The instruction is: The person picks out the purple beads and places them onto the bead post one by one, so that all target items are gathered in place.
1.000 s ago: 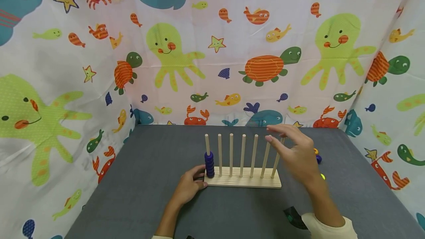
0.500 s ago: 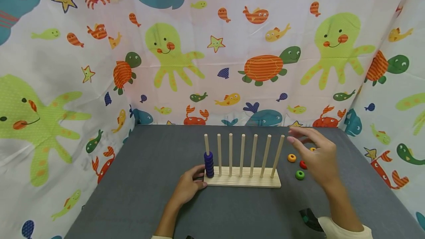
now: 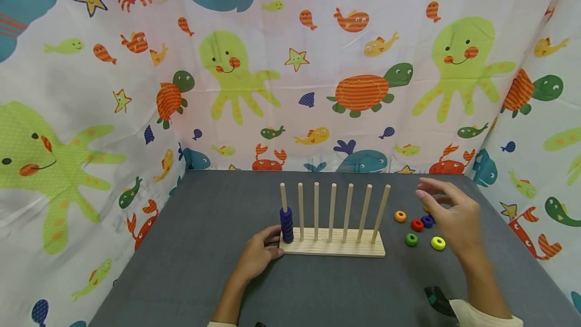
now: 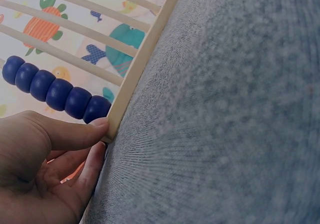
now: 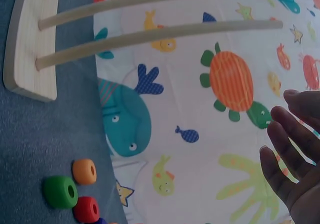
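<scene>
A wooden peg rack [image 3: 336, 249] with several upright pegs stands on the grey table. Its leftmost peg carries a stack of dark blue beads [image 3: 286, 226]; the other pegs are bare. My left hand [image 3: 256, 256] holds the rack's left end, the thumb [image 4: 82, 133] pressed on the base beside the lowest bead. To the right of the rack, my right hand [image 3: 456, 221] hovers above loose beads, fingers loosely bent and holding nothing. Below it lie an orange bead [image 3: 400, 216], a red bead [image 3: 416, 225], a blue bead [image 3: 427, 221], a green bead [image 3: 411, 239] and a yellow bead [image 3: 438, 243].
Another orange-yellow bead [image 3: 425, 209] is partly hidden behind the blue one. A curtain [image 3: 254, 130] printed with sea animals hangs behind the table and along both sides. Grey cloth [image 3: 317, 291] covers the tabletop.
My right hand has moved right, away from the rack's rightmost pegs to above the loose beads, uncovering them. The left hand and the rack have stayed in place.
</scene>
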Demonstrator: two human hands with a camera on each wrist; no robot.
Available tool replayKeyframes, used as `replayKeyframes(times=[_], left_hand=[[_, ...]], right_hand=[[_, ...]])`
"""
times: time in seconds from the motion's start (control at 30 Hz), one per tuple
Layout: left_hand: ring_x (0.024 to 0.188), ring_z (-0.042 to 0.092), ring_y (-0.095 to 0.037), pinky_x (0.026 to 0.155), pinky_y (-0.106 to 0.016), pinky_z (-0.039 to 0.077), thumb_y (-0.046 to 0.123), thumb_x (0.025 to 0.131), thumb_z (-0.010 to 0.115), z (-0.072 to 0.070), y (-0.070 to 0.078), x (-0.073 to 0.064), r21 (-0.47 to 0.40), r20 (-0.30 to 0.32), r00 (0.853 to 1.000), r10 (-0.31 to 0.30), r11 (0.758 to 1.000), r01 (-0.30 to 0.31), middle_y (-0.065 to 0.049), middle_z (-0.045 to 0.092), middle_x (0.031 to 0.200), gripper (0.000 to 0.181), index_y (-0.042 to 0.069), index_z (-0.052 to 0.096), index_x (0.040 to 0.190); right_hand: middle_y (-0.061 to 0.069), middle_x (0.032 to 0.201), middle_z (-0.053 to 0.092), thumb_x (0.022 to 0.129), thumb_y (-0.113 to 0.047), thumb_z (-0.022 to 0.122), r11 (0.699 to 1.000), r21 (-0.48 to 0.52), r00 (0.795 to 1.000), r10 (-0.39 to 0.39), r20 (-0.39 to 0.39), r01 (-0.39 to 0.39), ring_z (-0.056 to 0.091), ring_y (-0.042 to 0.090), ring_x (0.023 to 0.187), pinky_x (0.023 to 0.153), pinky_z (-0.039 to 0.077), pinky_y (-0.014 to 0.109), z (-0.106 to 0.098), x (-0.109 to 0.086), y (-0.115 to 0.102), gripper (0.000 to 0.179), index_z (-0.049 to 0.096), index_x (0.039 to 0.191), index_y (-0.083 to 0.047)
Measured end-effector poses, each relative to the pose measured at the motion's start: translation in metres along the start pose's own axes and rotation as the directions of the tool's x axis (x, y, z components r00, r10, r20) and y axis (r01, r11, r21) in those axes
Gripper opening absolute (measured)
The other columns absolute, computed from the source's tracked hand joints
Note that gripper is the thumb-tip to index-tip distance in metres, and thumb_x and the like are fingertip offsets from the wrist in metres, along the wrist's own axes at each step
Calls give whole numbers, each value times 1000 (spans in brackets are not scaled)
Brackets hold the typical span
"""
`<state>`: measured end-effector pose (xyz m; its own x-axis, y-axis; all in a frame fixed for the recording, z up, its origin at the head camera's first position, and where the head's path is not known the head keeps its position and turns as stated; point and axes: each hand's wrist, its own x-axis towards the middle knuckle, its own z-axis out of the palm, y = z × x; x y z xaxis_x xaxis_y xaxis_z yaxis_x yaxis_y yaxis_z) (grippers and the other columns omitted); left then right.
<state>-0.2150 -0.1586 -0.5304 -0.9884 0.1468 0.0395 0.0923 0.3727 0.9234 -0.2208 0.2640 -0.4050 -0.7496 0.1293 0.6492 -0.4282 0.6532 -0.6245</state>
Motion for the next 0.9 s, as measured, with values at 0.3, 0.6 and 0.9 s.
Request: replayKeyframes(times=[0.3, 0.6, 0.9], left_hand=[[128, 66, -36, 101, -44, 60, -4, 91, 75, 0, 0, 0, -3, 0, 1000, -3, 1000, 3, -20, 64, 144, 59, 5, 60, 148], [128, 66, -37, 100, -44, 60, -4, 91, 75, 1, -1, 1, -2, -1, 1000, 1, 1000, -1, -21, 64, 144, 59, 4, 60, 148], [127, 67, -37, 101, -46, 60, -3, 91, 75, 1, -2, 1, 1, -5, 1000, -1, 1000, 1, -21, 63, 145, 59, 5, 60, 148]], right_hand=[[-8, 110, 73, 100, -19, 75, 997, -6, 997, 75, 4, -75, 59, -10, 98, 86, 43, 0, -8, 0, 28, 31, 75, 129, -9], [-6, 108, 72, 104, -30, 71, 980, -103, 980, 180, 79, -172, 52, -18, 97, 81, 41, -2, -14, -5, 65, 38, 72, 134, -7], [24, 131, 67, 107, -44, 61, 934, -181, 906, 345, 247, -307, 58, 27, 121, 99, 52, 51, -16, -10, 96, 56, 61, 146, -3]])
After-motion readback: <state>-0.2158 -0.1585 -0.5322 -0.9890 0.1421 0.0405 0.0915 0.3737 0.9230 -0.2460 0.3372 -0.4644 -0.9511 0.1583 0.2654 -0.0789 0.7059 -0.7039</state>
